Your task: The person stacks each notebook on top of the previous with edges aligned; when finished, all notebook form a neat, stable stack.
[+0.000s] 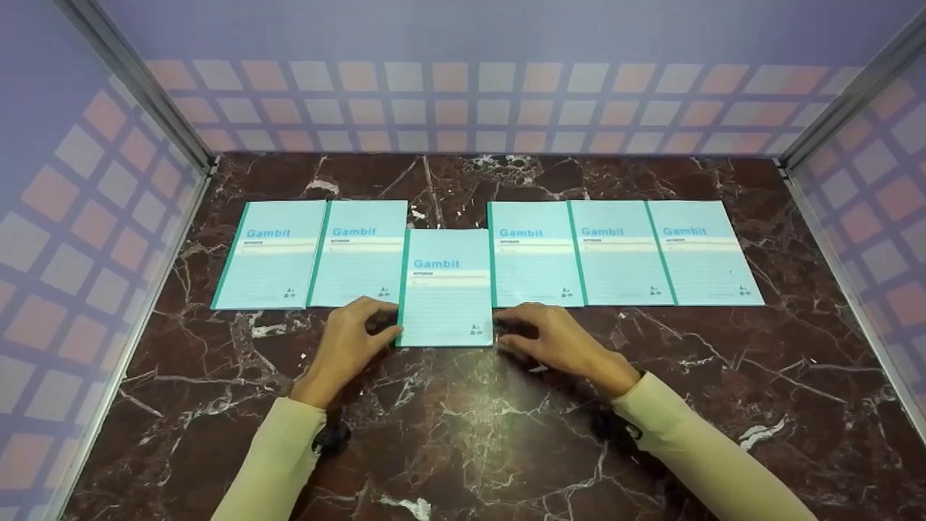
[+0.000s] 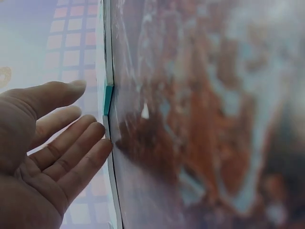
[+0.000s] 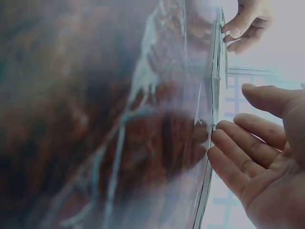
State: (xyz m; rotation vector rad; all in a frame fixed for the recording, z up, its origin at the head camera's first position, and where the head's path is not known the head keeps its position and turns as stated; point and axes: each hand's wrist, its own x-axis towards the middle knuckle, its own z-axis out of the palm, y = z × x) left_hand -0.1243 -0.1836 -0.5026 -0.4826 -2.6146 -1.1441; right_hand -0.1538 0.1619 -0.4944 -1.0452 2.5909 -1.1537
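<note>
the nearest notebook (image 1: pixel 445 307), closed, light blue and green-spined, lies flat on the marbled table (image 1: pixel 434 449)

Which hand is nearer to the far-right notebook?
Right. The right hand is in front and to the left of the far-right notebook, not touching it; the left hand is farther left, on the other side of the front notebook.

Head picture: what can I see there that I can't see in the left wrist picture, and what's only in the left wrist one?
Only the head view shows the right grip, the sleeves and the word Gambit on six books.

Only the left wrist view shows the palm of the left grip and a yellowish curved mark at the picture's left edge.

Both show the left grip, the table, checked wall and a green spine.
</note>
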